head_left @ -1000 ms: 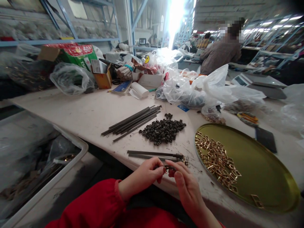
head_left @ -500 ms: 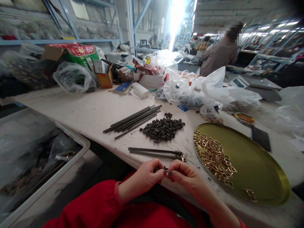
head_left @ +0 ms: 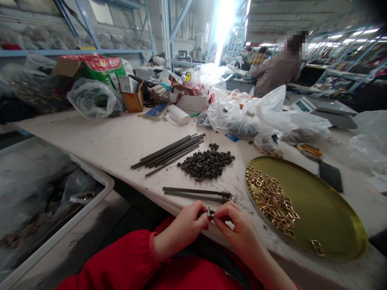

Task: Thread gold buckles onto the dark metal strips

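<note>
Red fabric covers your left forearm down to the wrist, where the sleeve ends in a gathered cuff; your right forearm is bare almost to the bottom edge of the view. Your two hands meet at the table's near edge, fingertips close together. Your left hand reaches in from the lower left, fingers curled, thumb and forefinger closed on a dark strap piece beside a gold buckle. Your right hand comes from the lower right, wrist angled inward, thumb and forefinger pinched on the other side of the buckle, with a gap between them farther back; whether it grips metal or strap cannot be told. Just beyond your fingers lie long dark straps. A gold-coloured tray holding loose buckles stands to your right.
</note>
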`<state>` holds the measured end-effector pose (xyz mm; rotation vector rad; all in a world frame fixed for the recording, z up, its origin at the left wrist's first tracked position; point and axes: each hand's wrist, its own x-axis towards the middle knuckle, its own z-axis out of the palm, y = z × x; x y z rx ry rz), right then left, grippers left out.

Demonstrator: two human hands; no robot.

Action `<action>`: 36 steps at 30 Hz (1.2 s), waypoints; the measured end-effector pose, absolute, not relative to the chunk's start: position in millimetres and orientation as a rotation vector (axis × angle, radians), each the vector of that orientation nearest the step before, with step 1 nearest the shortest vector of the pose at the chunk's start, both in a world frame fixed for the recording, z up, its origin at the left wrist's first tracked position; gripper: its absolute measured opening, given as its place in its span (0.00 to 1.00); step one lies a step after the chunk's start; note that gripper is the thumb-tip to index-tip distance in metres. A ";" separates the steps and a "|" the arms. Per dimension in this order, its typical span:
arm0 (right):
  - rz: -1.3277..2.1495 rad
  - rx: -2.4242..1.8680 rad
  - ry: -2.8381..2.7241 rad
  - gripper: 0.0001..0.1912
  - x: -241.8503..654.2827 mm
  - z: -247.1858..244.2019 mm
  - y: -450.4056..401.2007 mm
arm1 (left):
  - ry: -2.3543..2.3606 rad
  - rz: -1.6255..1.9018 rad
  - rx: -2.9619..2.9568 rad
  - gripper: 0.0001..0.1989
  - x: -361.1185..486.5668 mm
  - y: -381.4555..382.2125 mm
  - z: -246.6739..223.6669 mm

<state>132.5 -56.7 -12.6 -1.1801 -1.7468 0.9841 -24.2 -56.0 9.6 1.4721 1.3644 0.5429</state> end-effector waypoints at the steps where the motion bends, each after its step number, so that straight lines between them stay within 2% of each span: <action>1: 0.936 -1.177 -1.784 0.06 132.4 -13.0 -57.3 | 1.363 0.556 1.475 0.04 -23.5 -56.3 7.6; 11: 0.378 -1.139 -1.971 0.10 117.7 -26.7 -70.3 | 1.388 0.672 1.355 0.08 -16.3 -59.9 -6.6; 17: 0.274 -1.124 -2.023 0.13 117.9 -37.0 -73.1 | 1.385 0.723 1.323 0.08 -18.1 -58.9 -13.4; 23: 0.357 -1.107 -2.011 0.15 121.2 -38.7 -75.4 | 1.339 0.751 1.243 0.07 -17.2 -59.7 -17.4; 26: 0.456 -1.153 -1.939 0.15 124.0 -36.4 -76.2 | 1.329 0.734 1.217 0.13 -17.9 -63.1 -16.0; 30: 0.811 -1.289 -1.684 0.11 127.6 -34.2 -71.4 | 1.283 0.651 1.407 0.21 -22.4 -68.3 -5.2; 33: 1.105 -1.281 -1.506 0.12 127.5 -34.9 -64.9 | 1.272 0.558 1.560 0.24 -25.5 -67.9 1.8; 36: 1.225 -1.224 -1.433 0.13 125.3 -36.6 -59.4 | 1.279 0.491 1.622 0.25 -27.4 -63.7 3.8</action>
